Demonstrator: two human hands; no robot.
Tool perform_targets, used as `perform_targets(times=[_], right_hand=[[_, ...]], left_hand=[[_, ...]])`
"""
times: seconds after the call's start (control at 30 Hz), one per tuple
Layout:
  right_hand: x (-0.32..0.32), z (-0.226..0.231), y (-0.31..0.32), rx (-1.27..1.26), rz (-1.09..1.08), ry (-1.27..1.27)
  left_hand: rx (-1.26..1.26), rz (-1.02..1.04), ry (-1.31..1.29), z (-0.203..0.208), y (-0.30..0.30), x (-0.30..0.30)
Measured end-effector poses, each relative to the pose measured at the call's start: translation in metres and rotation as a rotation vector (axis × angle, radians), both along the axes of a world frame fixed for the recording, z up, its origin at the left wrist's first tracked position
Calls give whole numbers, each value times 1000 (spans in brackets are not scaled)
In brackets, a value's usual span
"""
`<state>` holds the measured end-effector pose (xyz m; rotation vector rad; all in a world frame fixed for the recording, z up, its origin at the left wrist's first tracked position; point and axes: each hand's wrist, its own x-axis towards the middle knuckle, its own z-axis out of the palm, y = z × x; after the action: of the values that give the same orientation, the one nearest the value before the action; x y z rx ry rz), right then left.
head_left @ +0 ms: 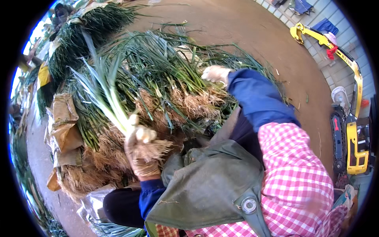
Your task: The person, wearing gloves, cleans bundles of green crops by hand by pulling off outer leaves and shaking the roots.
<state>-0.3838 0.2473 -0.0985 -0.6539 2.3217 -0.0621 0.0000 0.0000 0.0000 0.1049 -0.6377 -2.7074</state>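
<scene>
My left hand [140, 158], in a pale work glove, is closed around a bunch of green onions [115, 104]. Their white stalks and green leaves point up and away to the left, and the tan roots stick out beside my fingers. My right hand [216, 75], also gloved and slightly blurred, is over the right part of a big heap of green onions [146, 59]. Its fingers are partly bent, and I cannot make out whether anything is between them. In the heap the roots lie toward me and the leaves away from me.
A dark green apron [209, 181] covers my lap. Brown wrapping [65, 114] stands left of the heap, and more green onions [106, 19] are piled at the far left. A yellow mini excavator [357, 148] stands on the right, its arm reaching over pale paving. Brown floor [237, 27] lies beyond the heap.
</scene>
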Motion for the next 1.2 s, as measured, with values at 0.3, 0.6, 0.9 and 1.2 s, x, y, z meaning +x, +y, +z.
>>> perform_targets(times=[0.3,0.6,0.9,1.2], right_hand=[[67,-15,-76,-79,-302,230],[110,8,-88,-803,-628,-574],[170,-22,-121,-1044,-610,-927],[202,-25,-138,-1086,-562,-623]], left_hand=[[318,-317,-478,-87,33,-30],[166,-308,-495,-112,46,-50],[206,-204,-509,-133,42,-37],[173,-240,-584,-134,47,-40]])
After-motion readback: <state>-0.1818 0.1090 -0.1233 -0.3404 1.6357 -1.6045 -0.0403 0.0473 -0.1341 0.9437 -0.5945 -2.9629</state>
